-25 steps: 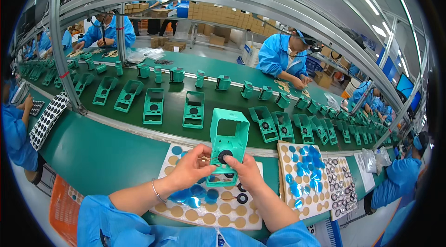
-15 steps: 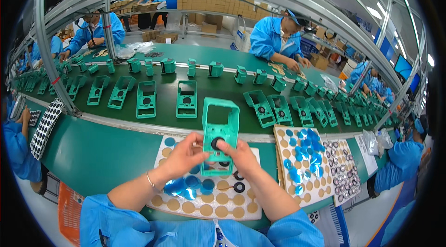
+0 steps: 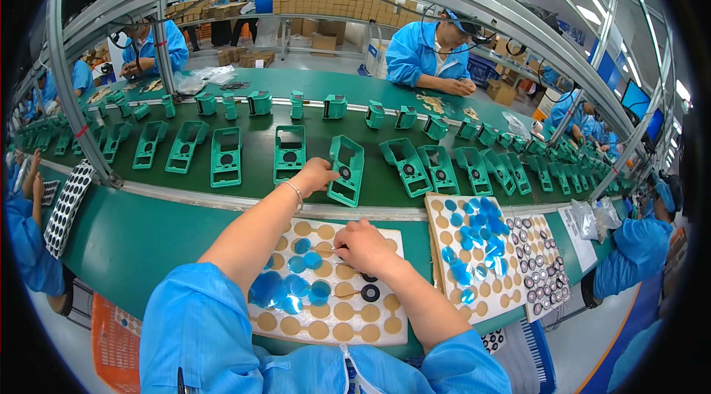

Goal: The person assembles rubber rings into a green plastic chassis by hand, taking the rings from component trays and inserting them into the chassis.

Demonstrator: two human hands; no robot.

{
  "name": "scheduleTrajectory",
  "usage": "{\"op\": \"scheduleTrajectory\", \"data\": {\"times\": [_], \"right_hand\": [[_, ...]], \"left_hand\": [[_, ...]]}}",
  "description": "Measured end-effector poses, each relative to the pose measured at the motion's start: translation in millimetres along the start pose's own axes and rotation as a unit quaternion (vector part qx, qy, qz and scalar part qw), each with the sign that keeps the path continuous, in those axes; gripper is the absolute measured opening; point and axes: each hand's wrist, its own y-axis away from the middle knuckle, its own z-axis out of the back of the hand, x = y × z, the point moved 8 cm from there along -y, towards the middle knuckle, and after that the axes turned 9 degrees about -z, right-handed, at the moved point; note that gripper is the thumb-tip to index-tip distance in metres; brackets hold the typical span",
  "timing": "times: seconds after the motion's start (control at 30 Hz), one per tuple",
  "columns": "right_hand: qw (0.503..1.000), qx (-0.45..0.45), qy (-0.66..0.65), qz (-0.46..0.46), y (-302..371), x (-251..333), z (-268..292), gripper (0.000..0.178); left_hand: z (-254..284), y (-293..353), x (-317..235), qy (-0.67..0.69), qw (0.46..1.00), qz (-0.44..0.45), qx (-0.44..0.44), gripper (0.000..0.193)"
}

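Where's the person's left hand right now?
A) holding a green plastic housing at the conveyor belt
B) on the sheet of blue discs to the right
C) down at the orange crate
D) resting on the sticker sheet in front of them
A: the left hand is stretched forward, gripping the green plastic housing over the conveyor belt, while the right hand rests on the sticker sheet.

A long green conveyor belt (image 3: 252, 172) runs across the line, carrying rows of green plastic housings (image 3: 226, 157), some lying flat, others standing on edge along the far side. In front of it a green workbench (image 3: 141, 238) holds a white sheet of tan and blue round stickers (image 3: 326, 312) with a few black rings (image 3: 370, 292). To its right lie a second sticker sheet (image 3: 463, 253) and a sheet of small dark washers (image 3: 541, 264).
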Motion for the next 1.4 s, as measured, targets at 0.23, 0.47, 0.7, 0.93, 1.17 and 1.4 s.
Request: {"op": "scheduleTrajectory", "data": {"times": [0.23, 0.47, 0.7, 0.93, 1.17, 1.4], "right_hand": [[0.996, 0.017, -0.026, 0.078, 0, 13, -12, 0.015], [0.994, -0.034, -0.082, 0.062, -5, 3, 3, 0.010], [0.831, 0.115, -0.542, -0.053, -12, -3, 21, 0.011], [0.835, 0.043, -0.549, -0.005, -5, 25, 35, 0.022], [0.922, 0.123, -0.346, 0.122, 4, 46, 49, 0.046], [0.938, 0.024, -0.323, 0.124, 8, 49, 59, 0.046]], "left_hand": [[19, 67, -61, -0.299, 0.915, -0.248, -0.106, 0.032], [9, 142, -61, -0.150, 0.966, -0.207, -0.031, 0.020], [-34, 167, -42, 0.112, 0.980, -0.126, 0.106, 0.033], [-27, 174, -48, 0.240, 0.955, -0.116, 0.129, 0.037], [-26, 188, -64, 0.280, 0.935, -0.114, 0.186, 0.061], [-21, 187, -67, 0.295, 0.932, -0.150, 0.148, 0.058]]}}
